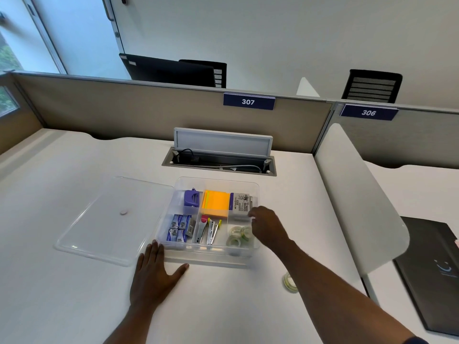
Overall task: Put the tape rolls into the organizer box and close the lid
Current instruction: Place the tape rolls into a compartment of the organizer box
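Note:
A clear organizer box point(207, 254) sits open on the white desk. Three clear tape rolls point(238, 235) lie in its front right compartment. My right hand point(267, 225) hovers over that compartment's right edge, fingers loosely curled, with nothing visible in it. My left hand point(155, 271) rests flat on the desk, fingertips touching the box's front left corner. One more tape roll point(289, 281) lies on the desk in front of the box, partly hidden by my right forearm. The clear lid point(109, 219) lies flat to the left of the box.
Other compartments hold a purple punch point(191, 197), orange sticky notes point(215, 203), a white packet point(240, 204), staple boxes point(177, 228) and staplers point(210, 230). An open cable hatch point(219, 157) is behind the box. A white divider point(355, 194) stands right, a dark folder point(432, 271) beyond it.

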The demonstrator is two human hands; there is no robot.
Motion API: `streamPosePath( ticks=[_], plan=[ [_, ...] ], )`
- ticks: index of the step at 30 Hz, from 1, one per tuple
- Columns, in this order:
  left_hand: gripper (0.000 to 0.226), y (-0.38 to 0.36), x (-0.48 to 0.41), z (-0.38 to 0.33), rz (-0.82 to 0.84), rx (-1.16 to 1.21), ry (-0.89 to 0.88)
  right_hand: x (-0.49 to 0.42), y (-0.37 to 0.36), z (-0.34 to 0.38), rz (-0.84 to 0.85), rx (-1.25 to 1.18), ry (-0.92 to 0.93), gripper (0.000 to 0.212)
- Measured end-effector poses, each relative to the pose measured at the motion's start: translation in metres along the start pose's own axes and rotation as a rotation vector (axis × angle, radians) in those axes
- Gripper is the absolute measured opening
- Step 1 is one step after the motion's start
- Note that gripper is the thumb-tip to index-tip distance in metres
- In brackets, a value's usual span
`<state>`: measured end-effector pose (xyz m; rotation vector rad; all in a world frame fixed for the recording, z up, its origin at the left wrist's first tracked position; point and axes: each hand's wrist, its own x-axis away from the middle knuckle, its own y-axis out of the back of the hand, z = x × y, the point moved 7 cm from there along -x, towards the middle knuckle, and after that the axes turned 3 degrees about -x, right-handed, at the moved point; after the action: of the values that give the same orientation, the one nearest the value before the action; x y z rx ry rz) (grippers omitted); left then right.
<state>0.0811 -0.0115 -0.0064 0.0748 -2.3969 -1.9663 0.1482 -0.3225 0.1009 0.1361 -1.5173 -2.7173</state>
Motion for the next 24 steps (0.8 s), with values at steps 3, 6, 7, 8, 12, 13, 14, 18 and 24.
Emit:
streamPosePath(
  ticks=[3, 6, 7, 8, 12, 13, 14, 18, 24],
  plan=[
    [0.113, 0.0, 0.0, 0.0, 0.006, 0.003, -0.001, 0.009, 0.022, -0.027, -0.2, 0.076, -0.194, 0.027],
    [0.113, 0.0, 0.0, 0.0, 0.006, 0.001, -0.003, 0.026, 0.016, -0.069, 0.042, 0.165, -0.494, 0.029],
    [0.112, 0.0, 0.0, 0.0, 0.007, 0.0, -0.004, 0.033, 0.012, -0.079, 0.147, 0.189, -0.534, 0.037],
    [0.112, 0.0, 0.0, 0.0, 0.006, 0.0, -0.006, 0.04, 0.008, -0.087, 0.257, 0.222, -0.546, 0.049],
    [0.111, -0.001, 0.0, 0.0, 0.01, -0.004, -0.006, 0.063, -0.004, -0.1, 0.545, 0.34, -0.592, 0.083],
    [0.111, -0.001, 0.001, 0.0, 0.011, -0.006, -0.004, 0.069, -0.006, -0.101, 0.585, 0.353, -0.609, 0.087],
    [0.111, -0.001, 0.001, 0.0, 0.01, -0.006, -0.001, 0.075, -0.009, -0.101, 0.598, 0.356, -0.629, 0.09],
    [0.112, 0.0, 0.001, 0.0, 0.011, -0.008, -0.003, 0.092, -0.014, -0.104, 0.492, 0.246, -0.737, 0.078],
    [0.115, 0.0, 0.001, -0.001, 0.01, 0.005, -0.002, 0.073, -0.002, -0.087, 0.293, 0.176, -0.659, 0.039]
  ],
)
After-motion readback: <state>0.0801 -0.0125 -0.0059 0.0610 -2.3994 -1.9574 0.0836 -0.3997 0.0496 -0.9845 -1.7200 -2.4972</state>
